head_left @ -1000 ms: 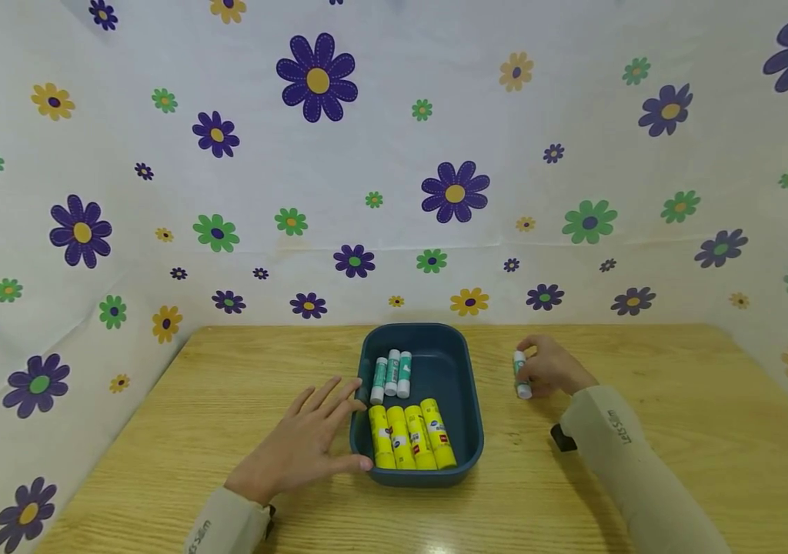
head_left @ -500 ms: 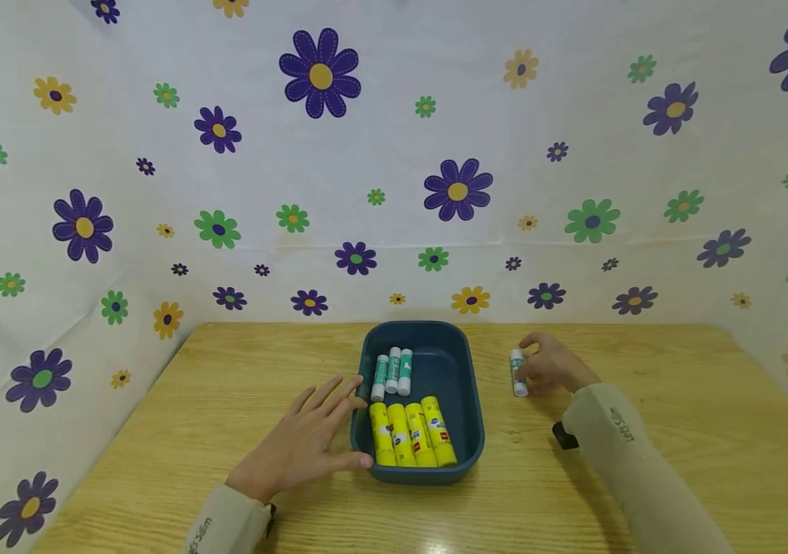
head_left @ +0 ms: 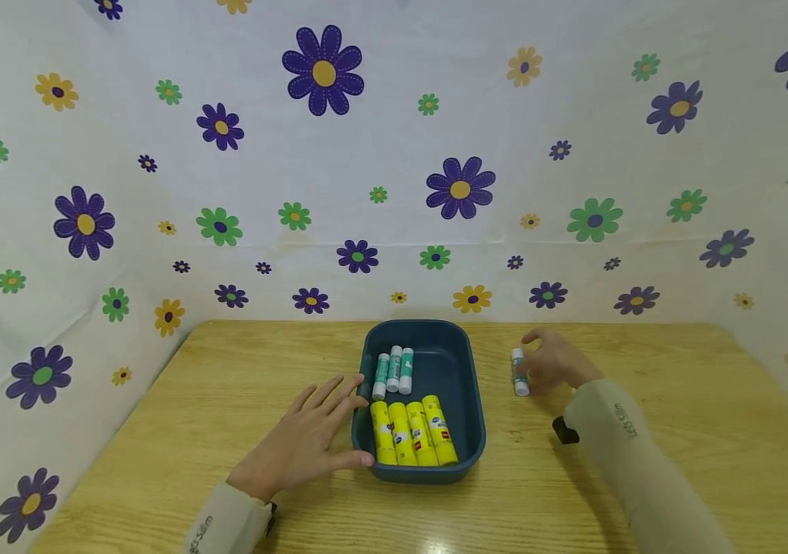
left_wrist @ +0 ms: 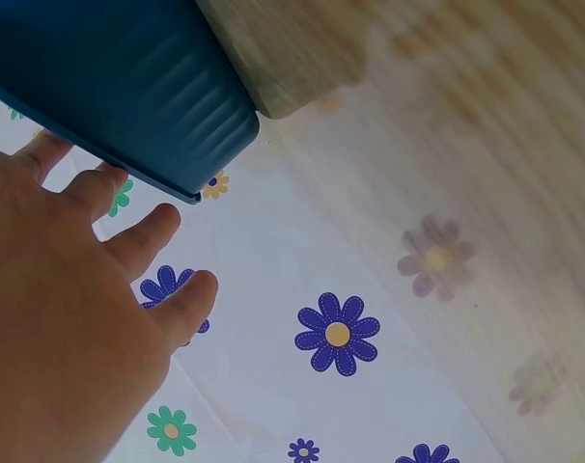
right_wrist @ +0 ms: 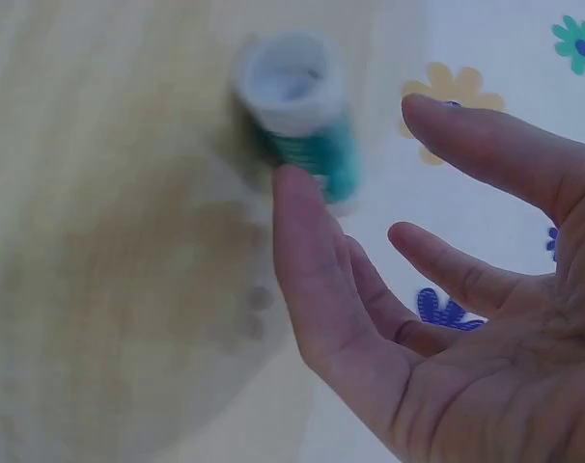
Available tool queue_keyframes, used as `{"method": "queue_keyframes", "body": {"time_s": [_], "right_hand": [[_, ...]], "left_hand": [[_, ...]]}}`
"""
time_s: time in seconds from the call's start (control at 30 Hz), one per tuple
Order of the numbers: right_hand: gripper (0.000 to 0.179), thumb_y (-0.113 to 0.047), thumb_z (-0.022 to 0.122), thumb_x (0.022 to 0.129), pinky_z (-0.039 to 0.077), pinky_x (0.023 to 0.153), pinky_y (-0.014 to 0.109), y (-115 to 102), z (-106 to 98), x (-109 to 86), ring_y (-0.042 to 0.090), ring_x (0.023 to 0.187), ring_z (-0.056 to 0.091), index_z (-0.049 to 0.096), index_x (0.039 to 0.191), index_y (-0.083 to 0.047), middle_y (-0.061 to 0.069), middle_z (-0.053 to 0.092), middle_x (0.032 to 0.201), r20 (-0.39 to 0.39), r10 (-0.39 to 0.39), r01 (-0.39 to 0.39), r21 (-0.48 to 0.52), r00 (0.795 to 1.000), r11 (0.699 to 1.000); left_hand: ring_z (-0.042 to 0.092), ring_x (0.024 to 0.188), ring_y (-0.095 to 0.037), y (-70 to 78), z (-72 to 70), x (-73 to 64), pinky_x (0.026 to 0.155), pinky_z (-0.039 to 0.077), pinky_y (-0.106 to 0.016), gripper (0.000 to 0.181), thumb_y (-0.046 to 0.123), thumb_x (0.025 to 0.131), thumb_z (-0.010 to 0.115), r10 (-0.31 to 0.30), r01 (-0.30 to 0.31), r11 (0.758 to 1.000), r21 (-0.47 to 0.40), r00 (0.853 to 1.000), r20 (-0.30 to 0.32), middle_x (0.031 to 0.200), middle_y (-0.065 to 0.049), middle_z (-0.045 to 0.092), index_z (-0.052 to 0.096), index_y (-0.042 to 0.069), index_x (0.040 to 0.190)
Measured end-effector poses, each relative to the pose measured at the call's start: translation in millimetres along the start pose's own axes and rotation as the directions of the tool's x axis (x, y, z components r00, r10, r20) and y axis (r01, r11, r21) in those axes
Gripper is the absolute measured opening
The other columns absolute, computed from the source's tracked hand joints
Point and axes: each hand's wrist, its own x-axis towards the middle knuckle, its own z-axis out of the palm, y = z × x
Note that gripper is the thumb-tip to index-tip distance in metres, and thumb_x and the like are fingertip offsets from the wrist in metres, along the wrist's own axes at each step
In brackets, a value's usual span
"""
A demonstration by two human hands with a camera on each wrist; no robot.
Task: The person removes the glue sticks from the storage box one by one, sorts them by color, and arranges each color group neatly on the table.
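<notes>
My left hand (head_left: 300, 442) is spread at the left side of a dark blue plastic bin (head_left: 473, 408), fingertips at its rim; in the left wrist view its fingers (left_wrist: 143, 241) are spread along the rim. Inside the bin lie three teal-and-white glue sticks (head_left: 394, 369) and, in front of them, a row of several yellow glue sticks (head_left: 411, 435). To the right, another teal-and-white glue stick (head_left: 519, 373) lies on the table. My right hand (head_left: 556, 362) is beside it. In the right wrist view one fingertip (right_wrist: 297, 207) overlaps the glue stick (right_wrist: 317, 159), while the thumb stands apart.
The wooden table (head_left: 262, 354) carries the bin near its middle back. Behind and at the sides hangs a white cloth (head_left: 242, 177) with printed flowers. The right part of the bin floor (head_left: 442, 377) shows bare beside the glue sticks.
The loose glue stick has shifted slightly and lies straighter. My right hand's fingers, earlier around it, are now more to its right. My left hand stays in place.
</notes>
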Motion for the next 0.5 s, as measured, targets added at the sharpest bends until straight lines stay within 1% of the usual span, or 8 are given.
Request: {"method": "queue_keyframes", "body": {"time_s": [0.1, 0.17, 0.27, 0.37, 0.5], "right_hand": [[0.065, -0.003, 0.065, 0.095, 0.061, 0.082, 0.047, -12.1, -8.1, -4.2, 0.049, 0.114, 0.054, 0.028, 0.146, 0.013, 0.038, 0.049, 0.127, -0.017, -0.062, 0.062, 0.028, 0.998, 0.998], [0.064, -0.002, 0.063, 0.096, 0.06, 0.084, 0.049, -24.2, -12.3, -6.3, 0.051, 0.118, 0.052, 0.027, 0.147, 0.014, 0.037, 0.049, 0.129, -0.028, -0.101, 0.103, 0.059, 0.994, 0.993], [0.063, -0.003, 0.063, 0.097, 0.059, 0.085, 0.048, -44.0, -14.8, -9.1, 0.051, 0.121, 0.052, 0.028, 0.148, 0.012, 0.035, 0.049, 0.131, -0.042, -0.137, 0.14, 0.076, 0.99, 0.987], [0.063, -0.006, 0.063, 0.099, 0.058, 0.088, 0.048, -60.5, -12.6, -10.5, 0.05, 0.123, 0.052, 0.028, 0.149, 0.01, 0.035, 0.05, 0.134, -0.035, -0.162, 0.165, 0.08, 0.986, 0.983], [0.063, -0.007, 0.063, 0.099, 0.056, 0.09, 0.05, -77.0, -3.2, -10.6, 0.049, 0.124, 0.052, 0.029, 0.15, 0.01, 0.035, 0.05, 0.136, -0.014, -0.181, 0.182, 0.114, 0.983, 0.977]], "left_hand": [[0.022, 0.15, -0.039, 0.5, -0.6, 0.1, 0.117, 0.02, -0.066, 0.071, 0.065, 0.092, 0.06, 0.0, 0.0, 1.0, -0.005, 1.0, -0.001, 0.166, -0.009, 0.024, 0.053, 0.014, 0.142], [0.022, 0.151, -0.039, 0.5, -0.8, 0.0, 0.117, 0.02, -0.066, 0.071, 0.064, 0.092, 0.06, -0.001, 0.001, 1.0, -0.003, 1.0, 0.002, 0.167, -0.01, 0.024, 0.053, 0.014, 0.142], [0.022, 0.151, -0.039, 0.2, -0.7, 0.0, 0.117, 0.019, -0.065, 0.071, 0.064, 0.092, 0.059, -0.004, 0.004, 1.0, -0.001, 1.0, 0.006, 0.167, -0.009, 0.023, 0.053, 0.014, 0.142], [0.021, 0.151, -0.038, -0.1, -0.6, 0.1, 0.117, 0.019, -0.065, 0.072, 0.065, 0.093, 0.059, -0.005, 0.005, 1.0, -0.005, 1.0, 0.008, 0.167, -0.009, 0.023, 0.053, 0.014, 0.143], [0.021, 0.151, -0.038, -0.3, -0.5, 0.2, 0.117, 0.019, -0.066, 0.072, 0.065, 0.092, 0.059, -0.001, 0.001, 1.0, -0.008, 1.0, 0.008, 0.167, -0.009, 0.023, 0.053, 0.014, 0.143]]}}
